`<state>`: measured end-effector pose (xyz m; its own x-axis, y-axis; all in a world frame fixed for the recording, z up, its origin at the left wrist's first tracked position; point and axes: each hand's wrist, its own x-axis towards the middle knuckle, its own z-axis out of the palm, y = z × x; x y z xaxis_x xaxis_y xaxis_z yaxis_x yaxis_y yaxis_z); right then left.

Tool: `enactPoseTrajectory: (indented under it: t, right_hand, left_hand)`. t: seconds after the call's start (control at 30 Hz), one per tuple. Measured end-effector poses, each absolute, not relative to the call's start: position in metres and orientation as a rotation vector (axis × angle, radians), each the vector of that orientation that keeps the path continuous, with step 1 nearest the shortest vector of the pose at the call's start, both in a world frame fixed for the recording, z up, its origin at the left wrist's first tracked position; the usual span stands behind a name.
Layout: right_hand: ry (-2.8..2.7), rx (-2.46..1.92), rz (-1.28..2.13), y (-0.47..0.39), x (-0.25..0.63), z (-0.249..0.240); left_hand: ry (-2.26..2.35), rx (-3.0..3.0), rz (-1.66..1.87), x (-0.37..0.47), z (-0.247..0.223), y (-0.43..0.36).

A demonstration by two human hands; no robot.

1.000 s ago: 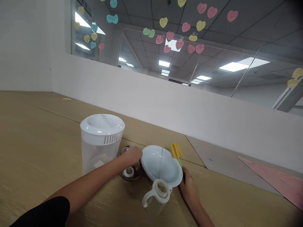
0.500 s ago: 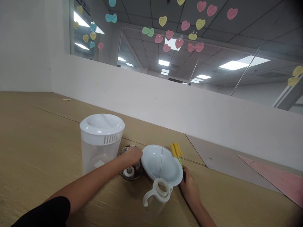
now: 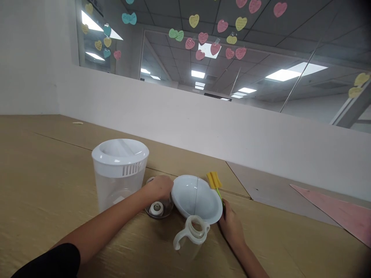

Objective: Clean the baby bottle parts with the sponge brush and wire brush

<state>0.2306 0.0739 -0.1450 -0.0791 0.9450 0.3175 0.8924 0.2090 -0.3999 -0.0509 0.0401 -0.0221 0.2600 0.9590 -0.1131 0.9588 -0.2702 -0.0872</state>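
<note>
My right hand (image 3: 232, 228) is closed around the handle of a sponge brush (image 3: 213, 180) with a yellow head and a thin green stem. It rests at the right rim of a white oval bowl (image 3: 185, 193), which has a thin divider across it. My left hand (image 3: 162, 186) hangs over a dark round bowl (image 3: 161, 214) left of the white one, its back towards me and its fingers hidden. A small white, round piece (image 3: 157, 209) lies in the dark bowl. In front stands a clear bottle (image 3: 189, 249) with an open mouth and a white looped collar (image 3: 193, 231).
A tall clear container (image 3: 107, 189) with a white slotted lid (image 3: 121, 151) stands left of the bowls. Brown boards cover the table (image 3: 52, 185); a pink triangular sheet (image 3: 333, 210) lies at right. Behind runs a white wall (image 3: 179, 116) below glass with heart-shaped notes.
The view has shifted slightly, moving the objects a little left in it. My left hand has drawn back slightly over the dark bowl. My right hand keeps its hold on the sponge brush.
</note>
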Motion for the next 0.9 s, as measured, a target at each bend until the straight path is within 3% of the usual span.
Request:
enactPoseTrajectory:
  t: [0.9]
  right_hand:
    - [-1.993,-1.737,0.063,0.074,0.230,-0.147]
  left_hand:
    - [-1.635,-2.338,-0.067,-0.043,0.008,0.014]
